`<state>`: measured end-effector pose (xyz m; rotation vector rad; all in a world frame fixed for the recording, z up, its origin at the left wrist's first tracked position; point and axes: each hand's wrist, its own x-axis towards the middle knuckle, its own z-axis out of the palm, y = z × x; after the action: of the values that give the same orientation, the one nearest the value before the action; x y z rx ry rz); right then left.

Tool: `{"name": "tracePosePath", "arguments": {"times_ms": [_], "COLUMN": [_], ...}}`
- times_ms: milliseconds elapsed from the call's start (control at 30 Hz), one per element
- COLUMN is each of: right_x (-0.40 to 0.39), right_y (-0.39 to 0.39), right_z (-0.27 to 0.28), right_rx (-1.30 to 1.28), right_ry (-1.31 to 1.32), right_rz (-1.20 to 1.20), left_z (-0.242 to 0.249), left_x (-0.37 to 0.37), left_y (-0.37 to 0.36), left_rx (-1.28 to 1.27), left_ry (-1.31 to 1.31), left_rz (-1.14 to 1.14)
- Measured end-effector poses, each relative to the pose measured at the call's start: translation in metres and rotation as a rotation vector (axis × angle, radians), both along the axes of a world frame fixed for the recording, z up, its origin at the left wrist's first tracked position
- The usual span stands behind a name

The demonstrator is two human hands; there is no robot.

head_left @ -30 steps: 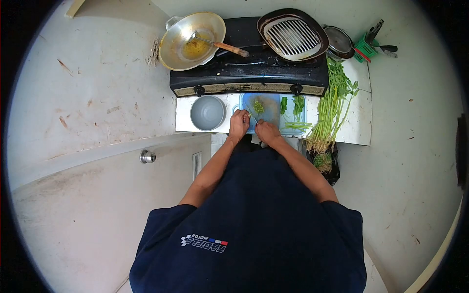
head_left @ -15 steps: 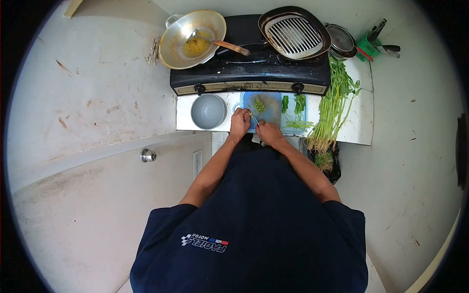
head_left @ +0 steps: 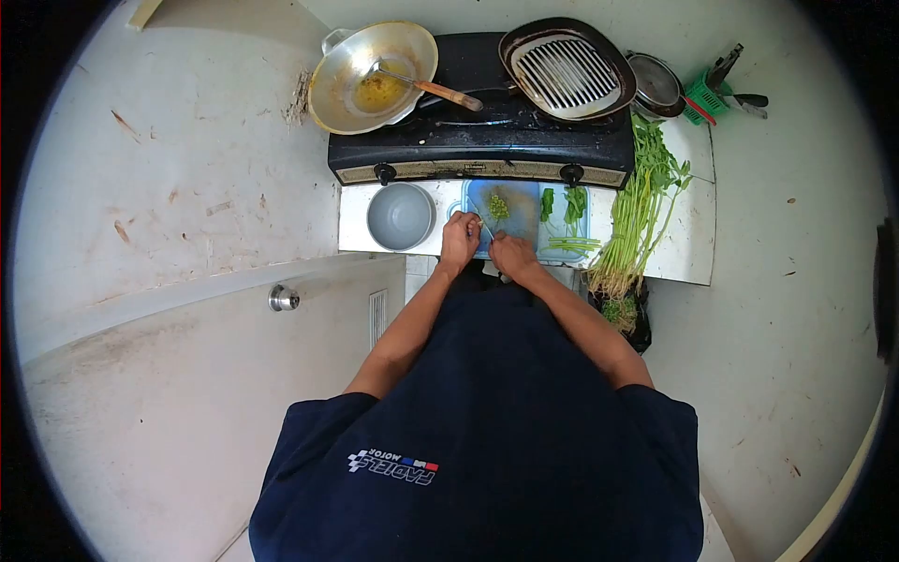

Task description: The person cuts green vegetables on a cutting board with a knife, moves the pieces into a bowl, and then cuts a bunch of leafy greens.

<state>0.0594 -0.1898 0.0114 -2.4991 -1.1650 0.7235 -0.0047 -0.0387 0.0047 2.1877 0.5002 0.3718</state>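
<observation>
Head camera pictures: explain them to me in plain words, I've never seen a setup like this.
There is no machine here, just a person working with two bare hands. Every picture comes from one camera worn on the head, looking forward and down, so the dark shirt fills the lower part.

The right hand grips a knife. The left hand pinches a small greenish piece, too small to identify, by the blade.

Chopped green bits lie on the cutting board. To its right are leaves and cut stalks, then a big leafy bunch. A grey bowl sits to the left. Behind is a stove with a wok and a ridged pan.
</observation>
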Motion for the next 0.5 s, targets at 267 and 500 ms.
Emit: {"name": "tracePosePath", "arguments": {"times_ms": [267,500], "right_x": [-0.002,0.002], "right_y": [-0.009,-0.008], "right_z": [0.002,-0.004], "right_rx": [-0.02,-0.012], "right_ry": [0.051,0.021], "right_rz": [0.013,-0.051], "left_z": [0.001,0.005], "left_x": [-0.002,-0.002], "left_y": [0.002,0.001], "left_rx": [-0.003,-0.021], "left_ry": [0.02,0.015], "left_rz": [-0.021,-0.021]}}
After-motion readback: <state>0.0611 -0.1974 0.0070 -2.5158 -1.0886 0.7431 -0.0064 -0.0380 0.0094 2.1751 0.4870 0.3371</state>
